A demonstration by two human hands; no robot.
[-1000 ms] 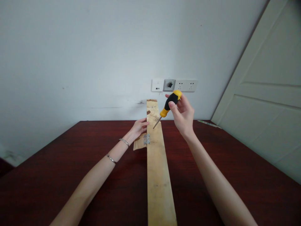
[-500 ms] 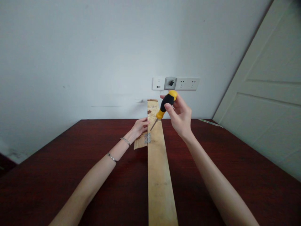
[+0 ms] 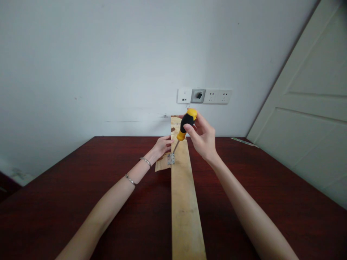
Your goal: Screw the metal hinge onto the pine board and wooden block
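Observation:
A long pale wooden plank (image 3: 185,202) runs away from me over the dark red tabletop. On its left edge sits a small metal hinge (image 3: 171,159), which joins it to a short wooden piece (image 3: 162,163) sticking out to the left. In my right hand (image 3: 204,140) is a screwdriver (image 3: 186,122) with a yellow and black handle, gripped by the fingers and thumb. Its shaft slants down to the left, and the tip meets the upper part of the hinge. My left hand (image 3: 162,145) holds the plank's left edge just beyond the hinge; some fingertips are hidden.
The dark red table (image 3: 130,224) reaches a white wall with a row of sockets (image 3: 204,96) above the plank's far end. A pale panelled door (image 3: 306,119) stands at the right. A thin printed strip (image 3: 244,142) lies at the table's back right.
My right hand has brought the screwdriver down and slightly left, so its tip now meets the hinge. My left hand keeps its place at the plank's edge.

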